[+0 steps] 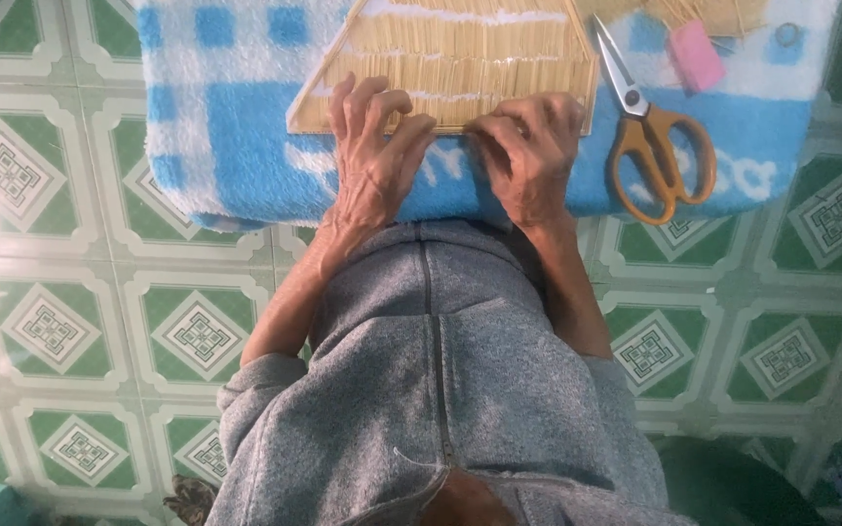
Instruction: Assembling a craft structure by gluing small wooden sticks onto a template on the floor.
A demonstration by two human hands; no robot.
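Note:
A flat panel of pale thin sticks [460,58], shaped like a trapezoid with white glue lines across it, lies on a blue and white fluffy cloth [236,146]. My left hand [372,161] rests its fingertips on the panel's near edge, fingers spread and bent. My right hand [528,151] is curled at the same near edge just to the right, fingertips pinched against the sticks; whether it holds a single stick I cannot tell. Both wrists come out of grey sleeves.
Orange-handled scissors [650,136] lie shut on the cloth to the right of the panel. A pink eraser-like block [697,54] and loose sticks [704,15] sit at the far right. Green patterned floor tiles [51,321] surround the cloth.

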